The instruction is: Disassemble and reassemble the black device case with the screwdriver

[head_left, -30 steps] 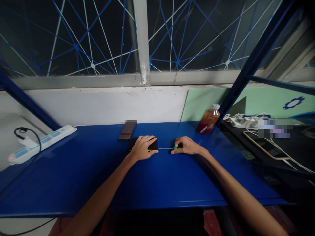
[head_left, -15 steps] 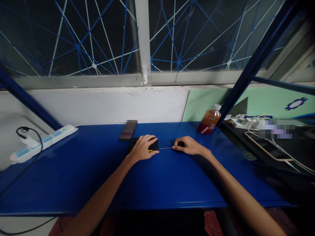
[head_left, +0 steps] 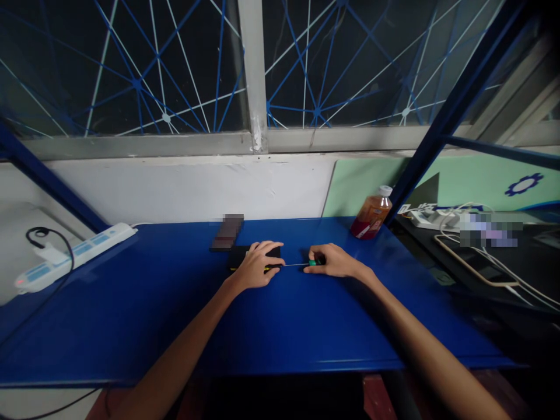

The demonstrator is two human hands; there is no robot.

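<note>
My left hand (head_left: 257, 265) lies over a flat black box (head_left: 273, 252) with some yellow along its near edge. The fingers reach across its top, and the thumb is at its near right corner. In my right hand (head_left: 331, 260) is a screwdriver (head_left: 312, 262) with a green and dark handle, pinched between thumb and fingers. Its thin metal shaft points left and ends close to the box's right side, by my left fingertips. Whether the tip touches the box I cannot tell. Behind the box lies a dark flat slab (head_left: 227, 232), partly blurred out.
A blue table (head_left: 280, 326) spans the view. A white power strip (head_left: 79, 256) with a black cable lies at left. A drink bottle (head_left: 371, 213) stands at back right. Beyond it, a dark side table (head_left: 420, 245) carries a phone-like device (head_left: 470, 265) and white cables.
My right hand has turned slightly around the screwdriver, so its green handle shows now. My left forefinger has come down near the shaft. The box stays in about the same place.
</note>
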